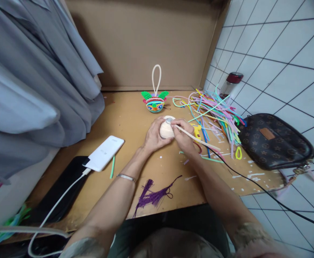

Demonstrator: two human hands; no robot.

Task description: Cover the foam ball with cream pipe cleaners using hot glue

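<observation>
A round cream-white ball (166, 130), with a small grey patch near its top, is cupped in my left hand (154, 133), whose fingers curl around its left side. My right hand (183, 133) is closed in a pinch at the ball's upper right, on a cream pipe cleaner (197, 137). The pipe cleaner's long end trails down to the right over my right hand. Fingers hide where its other end meets the ball. Behind the ball sits a colourful lion-head ornament (155, 104) with green ears and a white loop. A yellow glue gun (197, 132) lies just right of my right hand.
Many loose pipe cleaners (218, 114) are heaped at the right, beside a brown handbag (272, 141) and a red-lidded bottle (231, 84). A black cable (243, 175) runs off right. Purple tassels (154, 195) lie in front; a white power bank (105, 153) lies left.
</observation>
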